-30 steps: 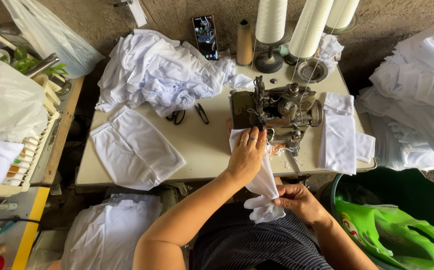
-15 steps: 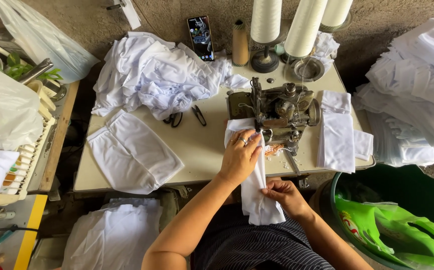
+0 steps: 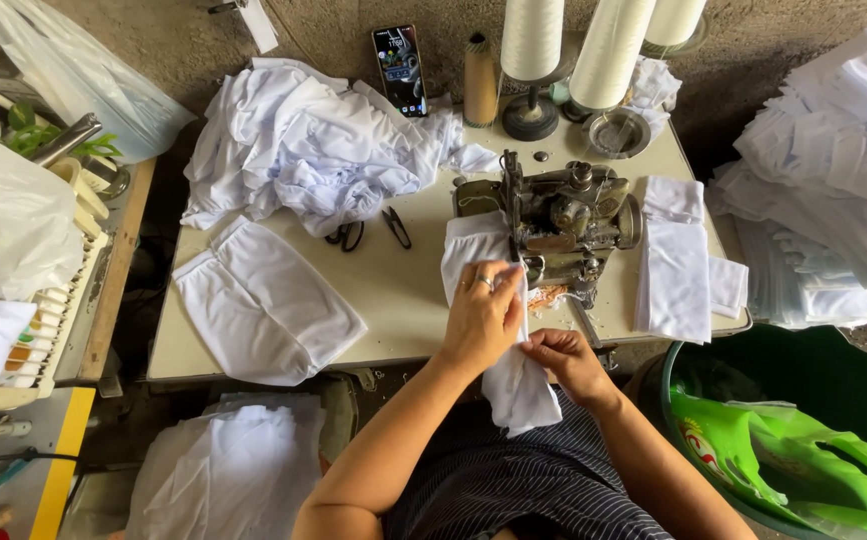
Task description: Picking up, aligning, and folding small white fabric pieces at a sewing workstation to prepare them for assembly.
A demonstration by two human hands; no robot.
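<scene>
A white fabric piece [image 3: 475, 250] lies across the front of the sewing table and hangs over its edge. My left hand [image 3: 483, 315] presses on it, fingers pinching the cloth just left of the old metal sewing machine [image 3: 563, 220]. My right hand [image 3: 565, 362] grips the hanging lower part of the same piece at the table edge. The cloth's far end runs under the machine's foot.
A heap of white garments [image 3: 303, 140], scissors [image 3: 345, 236] and snips [image 3: 396, 226] lie on the cream table [image 3: 403, 300]. A flat white piece [image 3: 263, 300] sits left, folded pieces [image 3: 673, 255] right. A phone [image 3: 399, 68], thread cones [image 3: 608, 50], a green tub [image 3: 803, 430] and stacked cloth [image 3: 833, 170] surround it.
Both hands drew the white piece upward toward the machine; the hanging tail got shorter and my right hand rose to the table edge beside my left hand.
</scene>
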